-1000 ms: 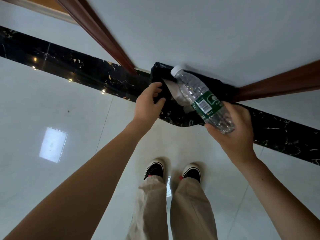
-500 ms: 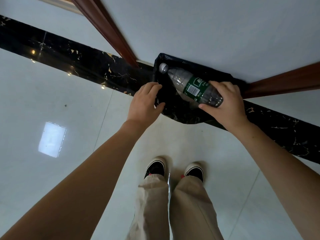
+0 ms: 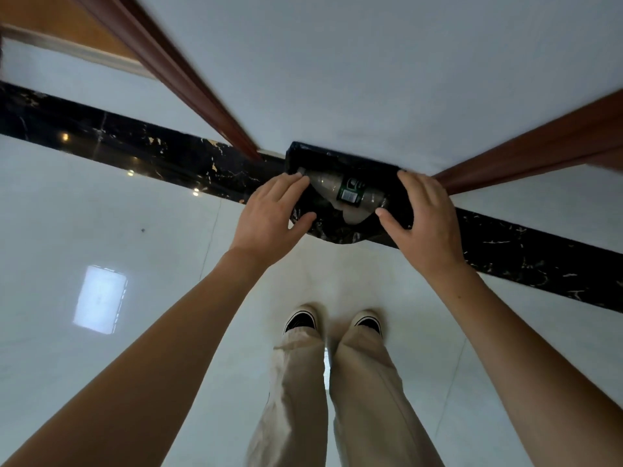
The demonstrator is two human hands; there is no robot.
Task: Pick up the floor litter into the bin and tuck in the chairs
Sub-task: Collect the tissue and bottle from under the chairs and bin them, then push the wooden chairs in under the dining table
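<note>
A bin lined with a black bag [image 3: 340, 230] stands on the floor against the white wall, between two brown wooden strips. A clear plastic bottle [image 3: 347, 193] with a green label lies across the inside of the bin, cap to the left. My left hand [image 3: 269, 217] pinches the bag's left rim between thumb and fingers. My right hand [image 3: 424, 220] lies over the bin's right rim with its fingers spread, off the bottle and holding nothing.
Glossy white floor tiles [image 3: 101, 230] with a black marble border strip [image 3: 539, 251] run along the wall. My two feet in black-toed shoes [image 3: 333, 321] stand just in front of the bin. No chairs or other litter are in view.
My right hand carried the bottle down into the bin, let go of it and moved to the right rim. The left hand kept its hold on the bag.
</note>
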